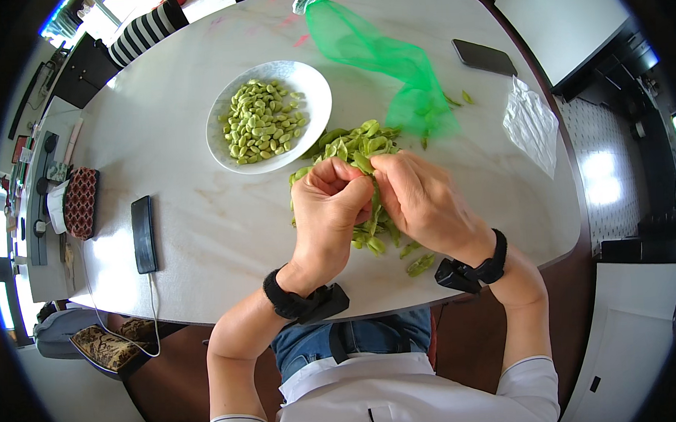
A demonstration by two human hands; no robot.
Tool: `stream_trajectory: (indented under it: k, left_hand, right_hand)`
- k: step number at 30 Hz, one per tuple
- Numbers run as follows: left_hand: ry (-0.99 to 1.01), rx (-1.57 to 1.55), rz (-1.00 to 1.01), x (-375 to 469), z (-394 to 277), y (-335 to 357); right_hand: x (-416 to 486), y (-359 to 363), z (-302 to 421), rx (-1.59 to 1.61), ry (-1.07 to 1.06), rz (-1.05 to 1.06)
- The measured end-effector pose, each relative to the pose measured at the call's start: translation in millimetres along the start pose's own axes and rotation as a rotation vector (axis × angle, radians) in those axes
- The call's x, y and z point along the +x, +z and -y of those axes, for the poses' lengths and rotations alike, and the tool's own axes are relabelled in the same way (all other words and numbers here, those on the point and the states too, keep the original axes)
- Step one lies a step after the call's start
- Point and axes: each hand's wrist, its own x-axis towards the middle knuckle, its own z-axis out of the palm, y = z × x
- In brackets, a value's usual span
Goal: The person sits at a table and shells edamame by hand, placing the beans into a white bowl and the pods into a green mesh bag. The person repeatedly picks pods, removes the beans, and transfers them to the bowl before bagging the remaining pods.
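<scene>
A green bean pod [362, 163] is pinched between the fingertips of my left hand [332, 203] and my right hand [422, 199]. Both hands hang over a heap of green pods [369, 137] on the table, and they hide part of it. Beyond my left hand stands a white bowl [317, 107] with many shelled green beans [263, 124] inside. A few loose pods [420, 265] lie on the near side, below my right hand. Each of my wrists wears a black strap with a small device.
On the marble-patterned table [199, 143] lie a green mesh bag [365, 46], a dark phone [484, 57] and a crumpled white plastic bag [531, 124]. At left are another phone [143, 235] with a white cable and a patterned tissue box [82, 203]. A striped chair [141, 38] stands behind.
</scene>
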Motion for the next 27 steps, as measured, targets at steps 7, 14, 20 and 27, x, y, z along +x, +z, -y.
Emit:
stream_trajectory:
  k: [7, 14, 20, 27]
  left_hand:
    - [0.040, 0.012, 0.077, -0.3, 3.0, -0.6]
    - [-0.068, -0.156, 0.174, 4.7, 2.9, -4.4]
    - [-0.136, -0.149, 0.230, 6.0, -2.1, -9.7]
    - [-0.185, -0.060, 0.163, 9.6, -4.0, -11.7]
  right_hand:
    - [2.3, -4.8, -0.6, 0.580, 0.558, 0.076]
    - [7.7, -13.5, -4.5, 0.952, 0.754, 0.109]
    - [2.6, -10.0, 0.0, 0.827, 0.691, 0.073]
    - [-3.0, -3.5, 0.1, 0.399, 0.469, 0.072]
